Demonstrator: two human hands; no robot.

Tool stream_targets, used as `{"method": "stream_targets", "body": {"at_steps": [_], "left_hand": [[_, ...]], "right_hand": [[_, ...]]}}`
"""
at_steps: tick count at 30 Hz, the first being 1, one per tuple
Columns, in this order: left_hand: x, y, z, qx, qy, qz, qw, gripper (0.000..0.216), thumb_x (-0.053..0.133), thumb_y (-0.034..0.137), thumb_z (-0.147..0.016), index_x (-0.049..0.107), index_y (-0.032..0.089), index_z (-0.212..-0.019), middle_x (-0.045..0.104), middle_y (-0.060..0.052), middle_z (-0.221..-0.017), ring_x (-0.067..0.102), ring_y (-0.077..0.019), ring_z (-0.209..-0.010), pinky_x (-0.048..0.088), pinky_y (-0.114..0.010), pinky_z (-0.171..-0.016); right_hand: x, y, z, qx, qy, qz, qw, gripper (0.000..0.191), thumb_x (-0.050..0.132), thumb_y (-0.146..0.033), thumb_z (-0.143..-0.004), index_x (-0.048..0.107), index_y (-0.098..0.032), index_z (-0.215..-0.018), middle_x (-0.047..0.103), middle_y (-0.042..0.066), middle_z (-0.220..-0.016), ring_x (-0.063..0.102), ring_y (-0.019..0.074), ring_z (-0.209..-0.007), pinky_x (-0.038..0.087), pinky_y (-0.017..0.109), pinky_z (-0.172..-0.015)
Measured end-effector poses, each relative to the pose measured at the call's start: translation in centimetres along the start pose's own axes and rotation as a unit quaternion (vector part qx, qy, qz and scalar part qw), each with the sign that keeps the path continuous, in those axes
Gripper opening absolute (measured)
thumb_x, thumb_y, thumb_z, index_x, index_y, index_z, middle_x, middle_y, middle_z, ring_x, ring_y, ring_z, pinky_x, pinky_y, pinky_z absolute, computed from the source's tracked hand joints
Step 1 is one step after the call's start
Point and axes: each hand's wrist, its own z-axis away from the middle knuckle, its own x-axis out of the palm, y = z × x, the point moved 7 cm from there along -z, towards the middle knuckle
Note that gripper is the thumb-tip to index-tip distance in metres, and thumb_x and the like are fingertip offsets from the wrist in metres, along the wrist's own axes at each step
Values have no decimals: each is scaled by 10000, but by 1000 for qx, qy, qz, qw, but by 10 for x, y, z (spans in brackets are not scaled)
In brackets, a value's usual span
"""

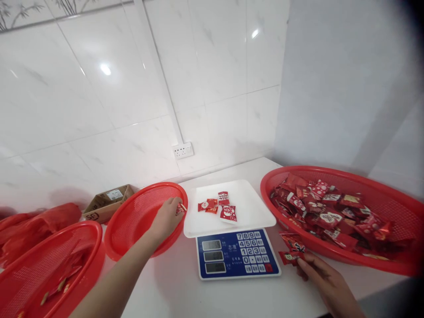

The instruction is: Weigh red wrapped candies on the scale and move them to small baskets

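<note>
My right hand (319,274) pinches red packets (291,257) at one edge, and my left hand (168,216) is closed on a small wrapped piece (180,209); both look light, slick and probably crushable, so sealed ends grip best. Basket rim (265,187) crowds beyond my right fingers, scale (234,249) sits left of them, more room on the tabletop (185,287) between hands.

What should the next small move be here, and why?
Perhaps the right hand should set its red packets on the white tray: it holds them just right of the blue scale panel, and several small packets already lie on that tray.
</note>
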Motion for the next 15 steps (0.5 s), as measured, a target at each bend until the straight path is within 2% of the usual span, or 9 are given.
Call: {"method": "stream_targets", "body": {"at_steps": [3, 7, 11, 15], "left_hand": [[-9, -10, -1, -2, 15, -24, 1000, 202, 439, 204, -834, 567, 175, -988, 602, -121, -1033, 512, -292, -1010, 396, -422, -840], [12, 13, -11, 43, -27, 1, 999, 285, 419, 240, -882, 553, 193, -1129, 597, -94, -1162, 468, -242, -1146, 391, -369, -926], [40, 40, -31, 57, -56, 26, 996, 327, 435, 268, -901, 505, 162, -1202, 593, -99, -1144, 493, -229, -1137, 409, -410, -927], [55, 51, -50, 46, -64, 39, 996, 312, 489, 338, -887, 532, 158, -1138, 597, -78, -1080, 555, -223, -1028, 450, -440, -866]], "right_hand": [[0, -1, -1, -2, 4, -4, 1000, 349, 631, -547, -657, 636, -206, -581, 581, 19, -512, 547, 183, -511, 484, 272, -490], [1, -2, 1, 3, 2, 0, 1000, 327, 637, -533, -665, 642, -209, -619, 588, 15, -533, 549, 180, -524, 483, 268, -509], [2, -4, 3, -4, 2, 5, 1000, 320, 621, -522, -691, 641, -208, -630, 580, 10, -539, 542, 173, -528, 476, 262, -512], [3, -8, 5, 0, 9, -1, 1000, 345, 622, -546, -673, 656, -205, -635, 579, 11, -532, 537, 174, -513, 478, 269, -501]]}}
